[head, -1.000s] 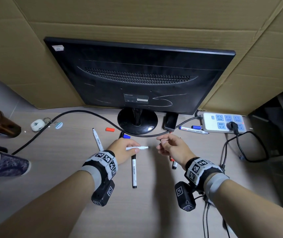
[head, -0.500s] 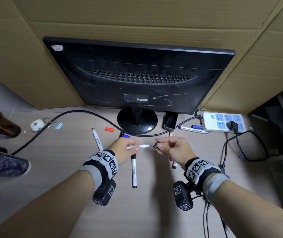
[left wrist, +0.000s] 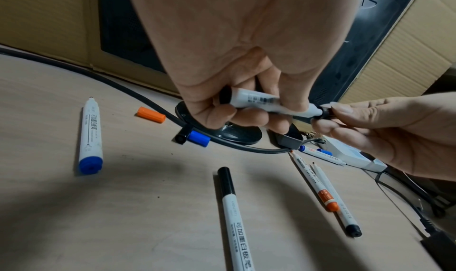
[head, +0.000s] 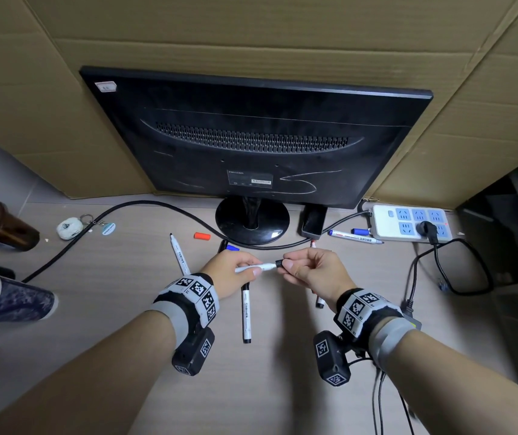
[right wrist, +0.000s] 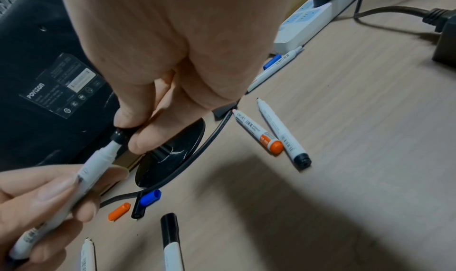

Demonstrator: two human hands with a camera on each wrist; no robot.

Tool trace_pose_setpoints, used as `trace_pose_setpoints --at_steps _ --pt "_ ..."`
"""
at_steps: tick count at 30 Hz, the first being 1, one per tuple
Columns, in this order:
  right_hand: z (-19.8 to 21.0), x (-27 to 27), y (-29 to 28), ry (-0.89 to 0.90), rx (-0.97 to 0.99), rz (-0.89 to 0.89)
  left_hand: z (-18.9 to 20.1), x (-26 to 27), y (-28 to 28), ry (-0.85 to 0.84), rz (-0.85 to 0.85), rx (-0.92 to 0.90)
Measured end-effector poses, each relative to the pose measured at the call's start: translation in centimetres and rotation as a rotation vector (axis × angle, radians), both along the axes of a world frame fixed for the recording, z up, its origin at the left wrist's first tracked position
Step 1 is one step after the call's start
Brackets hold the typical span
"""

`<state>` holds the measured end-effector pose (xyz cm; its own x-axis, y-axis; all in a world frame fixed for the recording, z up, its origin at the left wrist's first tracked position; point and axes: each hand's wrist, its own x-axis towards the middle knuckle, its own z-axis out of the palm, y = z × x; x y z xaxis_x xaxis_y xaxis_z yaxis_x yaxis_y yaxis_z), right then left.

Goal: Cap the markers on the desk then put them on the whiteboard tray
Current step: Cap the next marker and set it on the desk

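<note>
My left hand (head: pixel 251 267) grips a white marker (head: pixel 267 266) level above the desk, tip to the right. My right hand (head: pixel 286 268) pinches a black cap (head: pixel 279 264) that sits on the marker's tip; the wrist views show the cap (left wrist: pixel 324 113) (right wrist: pixel 119 136) part-way over it. On the desk lie a capped black marker (head: pixel 246 312), an uncapped blue-ended marker (head: pixel 178 254), an orange-ended marker (left wrist: pixel 313 179) beside a black-ended one (left wrist: pixel 338 201), and a blue marker (head: pixel 353 237). Loose caps: orange (head: pixel 202 236), blue (head: pixel 232 248), black (left wrist: pixel 181 137).
A black monitor (head: pixel 251 136) on a round base (head: pixel 251 221) stands behind the hands, against cardboard. A thick black cable (head: pixel 126 211) crosses the desk. A power strip (head: pixel 408 222) with cords sits at the right, a brown cup (head: pixel 0 224) and keys (head: pixel 69 227) at the left.
My right hand has moved left with the black cap, from a gap away to onto the marker's tip. The left hand has held the marker nearly still.
</note>
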<state>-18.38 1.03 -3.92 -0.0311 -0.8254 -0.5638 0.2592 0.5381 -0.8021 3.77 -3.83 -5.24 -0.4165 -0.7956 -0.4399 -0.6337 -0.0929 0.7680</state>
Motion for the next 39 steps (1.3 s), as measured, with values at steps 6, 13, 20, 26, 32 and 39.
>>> trace_pose_setpoints --at_steps 6,13,20,26,32,39 --pt "0.2 0.2 0.0 0.082 -0.033 0.130 0.4 -0.4 -0.2 0.043 -0.029 -0.029" --pt "0.6 0.3 -0.4 0.106 -0.031 0.139 0.3 -0.7 -0.7 0.026 -0.069 -0.065" --pt "1.7 0.4 -0.8 0.164 -0.034 0.162 0.3 -1.3 -0.7 0.031 -0.065 -0.074" --pt "1.4 0.7 -1.3 0.079 -0.038 0.102 0.8 -0.9 -1.1 0.078 -0.056 -0.086" --pt "1.0 2.0 -3.4 -0.089 -0.056 0.049 0.8 0.3 -1.6 0.178 0.076 0.087" --pt "-2.9 2.3 -3.9 0.414 0.026 0.239 -2.6 6.0 -1.8 -0.276 0.339 0.005"
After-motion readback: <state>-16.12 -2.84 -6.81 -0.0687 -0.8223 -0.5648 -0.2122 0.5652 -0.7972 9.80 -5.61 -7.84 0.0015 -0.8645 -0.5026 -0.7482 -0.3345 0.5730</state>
